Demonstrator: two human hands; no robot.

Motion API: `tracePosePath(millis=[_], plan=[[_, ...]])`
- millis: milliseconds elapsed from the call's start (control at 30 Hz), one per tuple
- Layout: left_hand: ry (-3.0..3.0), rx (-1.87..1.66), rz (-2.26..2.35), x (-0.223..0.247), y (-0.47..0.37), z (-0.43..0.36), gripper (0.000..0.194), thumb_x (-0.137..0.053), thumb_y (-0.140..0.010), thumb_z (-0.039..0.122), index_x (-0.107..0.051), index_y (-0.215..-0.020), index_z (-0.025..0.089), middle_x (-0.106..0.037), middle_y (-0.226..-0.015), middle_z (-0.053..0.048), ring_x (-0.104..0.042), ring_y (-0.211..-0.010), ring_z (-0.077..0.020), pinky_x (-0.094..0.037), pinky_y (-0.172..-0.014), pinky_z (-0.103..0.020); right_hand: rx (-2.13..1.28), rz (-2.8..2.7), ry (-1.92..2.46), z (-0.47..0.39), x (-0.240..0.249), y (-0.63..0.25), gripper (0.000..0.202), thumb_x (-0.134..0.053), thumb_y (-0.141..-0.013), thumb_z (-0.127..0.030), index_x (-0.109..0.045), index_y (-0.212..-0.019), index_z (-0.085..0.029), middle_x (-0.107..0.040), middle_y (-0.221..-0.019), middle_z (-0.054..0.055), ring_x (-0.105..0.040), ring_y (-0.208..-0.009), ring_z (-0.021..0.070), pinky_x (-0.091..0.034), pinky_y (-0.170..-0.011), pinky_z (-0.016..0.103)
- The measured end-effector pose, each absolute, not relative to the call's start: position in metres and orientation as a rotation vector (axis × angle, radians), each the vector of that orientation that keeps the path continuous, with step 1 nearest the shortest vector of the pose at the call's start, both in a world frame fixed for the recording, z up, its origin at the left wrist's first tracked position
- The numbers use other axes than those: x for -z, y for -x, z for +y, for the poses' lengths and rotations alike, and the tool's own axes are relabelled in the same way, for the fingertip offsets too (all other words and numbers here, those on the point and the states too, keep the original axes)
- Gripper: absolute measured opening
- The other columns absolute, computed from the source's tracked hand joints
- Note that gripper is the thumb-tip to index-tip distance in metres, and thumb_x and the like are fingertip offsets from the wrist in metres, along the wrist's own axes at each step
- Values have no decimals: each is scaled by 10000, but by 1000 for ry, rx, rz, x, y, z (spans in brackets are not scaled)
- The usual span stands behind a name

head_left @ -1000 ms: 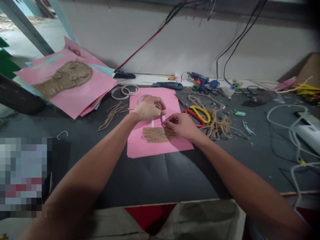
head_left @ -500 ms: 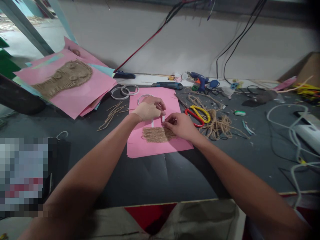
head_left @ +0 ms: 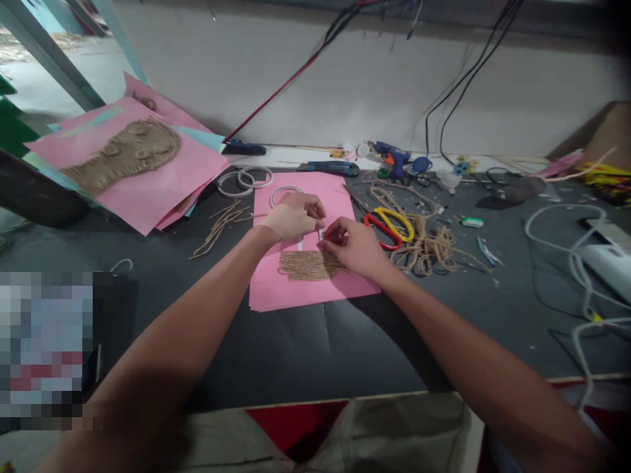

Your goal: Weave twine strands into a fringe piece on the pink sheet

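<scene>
Twine rows [head_left: 308, 266], seen from the head camera, form a brown, ribbed block on the pink sheet [head_left: 276, 293], which lies on the dark surface [head_left: 276, 361]. The strands run side to side, packed tightly against one another, with uneven ends at the left; the block's right end is partly covered by the right hand [head_left: 352, 246] and its shadow. Two narrow white strips [head_left: 300, 244] run from the far edge of the block toward the left hand [head_left: 298, 217].

Both hands are over the sheet, their fingertips close together near the strip farther right. The left hand's fingers curl downward, and the right hand's thumb and forefinger nearly meet; whether either is clamped on that strip, I cannot tell.

A silver ring [head_left: 282, 191] lies on the sheet just beyond the left hand. Red-and-yellow scissors [head_left: 394, 226] rest beside the right hand, next to a loose twine heap [head_left: 434, 249].
</scene>
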State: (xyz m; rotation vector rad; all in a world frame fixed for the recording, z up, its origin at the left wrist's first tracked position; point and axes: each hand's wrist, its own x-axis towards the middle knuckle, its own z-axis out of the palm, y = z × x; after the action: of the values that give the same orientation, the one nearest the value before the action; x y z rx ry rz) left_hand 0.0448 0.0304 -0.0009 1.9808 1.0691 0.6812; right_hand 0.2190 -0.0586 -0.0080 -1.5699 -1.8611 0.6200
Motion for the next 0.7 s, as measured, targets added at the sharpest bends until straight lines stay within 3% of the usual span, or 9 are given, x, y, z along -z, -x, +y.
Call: tracePosePath(millis=[700], plan=[[-2054,-740,1047,7,-44,33,162,-710,-639,150,-731,-795,185,-726,-713,6,-661,-685,-144,-471,-610,-251,-596,-1899,1573,-59,7,-218,133,-747,-791,-265,-693,-876,-178,-731,-817,42,-630,-714,161,-433,-669,286]])
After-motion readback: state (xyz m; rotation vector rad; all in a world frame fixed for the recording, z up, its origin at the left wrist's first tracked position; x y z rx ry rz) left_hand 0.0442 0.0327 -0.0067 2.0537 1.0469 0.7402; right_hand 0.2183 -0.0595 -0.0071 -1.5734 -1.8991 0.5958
